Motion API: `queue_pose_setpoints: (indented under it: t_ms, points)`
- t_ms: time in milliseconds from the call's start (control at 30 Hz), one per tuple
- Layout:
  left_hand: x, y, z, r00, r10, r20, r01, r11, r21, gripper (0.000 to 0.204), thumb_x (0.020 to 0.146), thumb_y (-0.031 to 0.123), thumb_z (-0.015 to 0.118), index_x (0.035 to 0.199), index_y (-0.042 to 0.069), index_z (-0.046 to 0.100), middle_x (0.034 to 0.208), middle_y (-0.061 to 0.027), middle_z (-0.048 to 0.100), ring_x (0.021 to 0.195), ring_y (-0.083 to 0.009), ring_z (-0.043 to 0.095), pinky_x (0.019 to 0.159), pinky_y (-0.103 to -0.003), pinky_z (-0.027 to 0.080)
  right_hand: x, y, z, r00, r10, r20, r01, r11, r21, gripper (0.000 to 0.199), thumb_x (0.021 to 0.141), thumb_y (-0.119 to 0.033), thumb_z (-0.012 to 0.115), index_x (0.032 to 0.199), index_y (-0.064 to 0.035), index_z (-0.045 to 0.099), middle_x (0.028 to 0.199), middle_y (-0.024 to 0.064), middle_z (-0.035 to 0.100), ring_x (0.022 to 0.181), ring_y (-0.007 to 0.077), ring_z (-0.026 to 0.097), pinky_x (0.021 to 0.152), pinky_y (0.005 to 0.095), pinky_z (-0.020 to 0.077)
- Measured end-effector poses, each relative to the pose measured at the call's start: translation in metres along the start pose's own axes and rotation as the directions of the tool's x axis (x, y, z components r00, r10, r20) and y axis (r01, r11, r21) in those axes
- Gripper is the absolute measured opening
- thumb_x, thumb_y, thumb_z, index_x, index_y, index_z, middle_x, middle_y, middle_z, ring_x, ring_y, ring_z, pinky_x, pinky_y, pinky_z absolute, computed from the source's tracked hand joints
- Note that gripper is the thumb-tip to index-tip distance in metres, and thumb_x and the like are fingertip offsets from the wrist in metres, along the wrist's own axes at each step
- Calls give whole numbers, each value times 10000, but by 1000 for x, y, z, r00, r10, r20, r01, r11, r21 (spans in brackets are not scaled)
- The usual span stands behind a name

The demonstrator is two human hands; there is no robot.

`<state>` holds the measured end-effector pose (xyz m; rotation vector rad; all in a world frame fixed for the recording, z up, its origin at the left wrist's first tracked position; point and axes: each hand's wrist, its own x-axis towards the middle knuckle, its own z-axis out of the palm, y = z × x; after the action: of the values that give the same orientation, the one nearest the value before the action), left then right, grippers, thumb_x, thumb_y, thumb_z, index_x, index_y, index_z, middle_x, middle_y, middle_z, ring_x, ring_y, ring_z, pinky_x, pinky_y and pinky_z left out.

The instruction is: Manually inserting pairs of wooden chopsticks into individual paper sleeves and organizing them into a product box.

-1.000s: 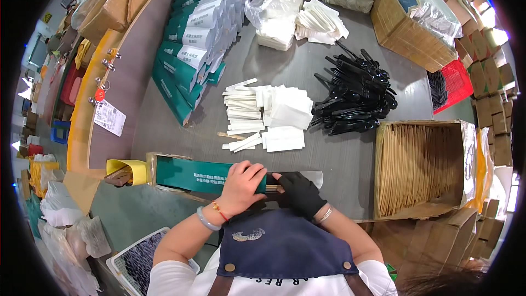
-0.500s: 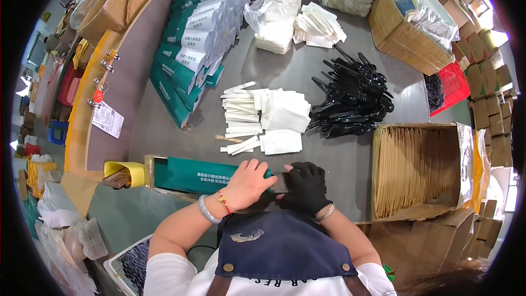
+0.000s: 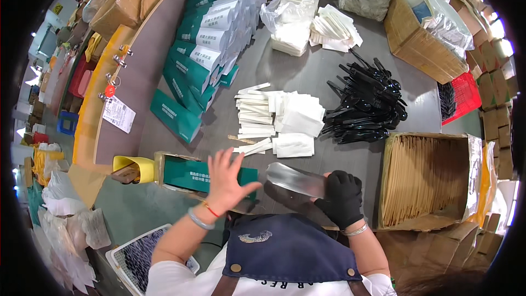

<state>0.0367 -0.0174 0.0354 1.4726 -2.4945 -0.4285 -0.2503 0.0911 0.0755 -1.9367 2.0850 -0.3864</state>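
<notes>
My left hand (image 3: 226,181) is open, fingers spread, over the right part of a narrow box holding flat green sleeves (image 3: 183,174). Its palm hides part of the top sleeve. In a black glove, my right hand (image 3: 342,199) grips the right end of a shiny silvery strip (image 3: 295,180) with a rounded left end. That strip is tilted above the table's near edge; its exact kind is unclear. Beyond my hands lie white paper packets (image 3: 298,115) and a heap of black plastic spoons (image 3: 367,101). One green packet (image 3: 176,115) lies by the near end of the packet pile.
Filled green-and-white packets (image 3: 211,38) are stacked at the back left. A carton (image 3: 390,181) of upright brown paper pieces stands to the right. Behind are a bag of white packets (image 3: 290,19) and another carton (image 3: 422,44). A yellow holder (image 3: 143,169) adjoins the narrow box.
My left hand has lifted off the sleeves and spread its fingers. My right hand has moved right, bringing the silvery strip into view. A green packet now lies apart at the pile's near end.
</notes>
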Motion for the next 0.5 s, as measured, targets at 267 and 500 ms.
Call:
queue_pose_setpoints:
  t_ms: [267, 500]
  points:
    - [-10, -5, 25, 985, -167, 39, 171, 955, -241, 950, 631, 511, 830, 1344, -9, 477, 1431, -180, 383, 1366, -422, 268, 1114, -630, 127, 1, -6, 1, 990, -94, 107, 96, 995, -13, 599, 577, -363, 846, 1070, -121, 607, 1047, 68, 607, 950, 280, 589, 851, 442, 400]
    - [0, -2, 14, 989, -142, 46, 149, 945, -291, 932, 668, 451, 830, 1379, -4, 435, 1429, -178, 406, 1365, -400, 310, 1107, -636, 137, 32, -50, 71, 964, -266, 3, 258, 938, 230, 618, 610, -371, 834, 1103, -77, 605, 1030, 113, 603, 985, 306, 570, 869, 438, 413]
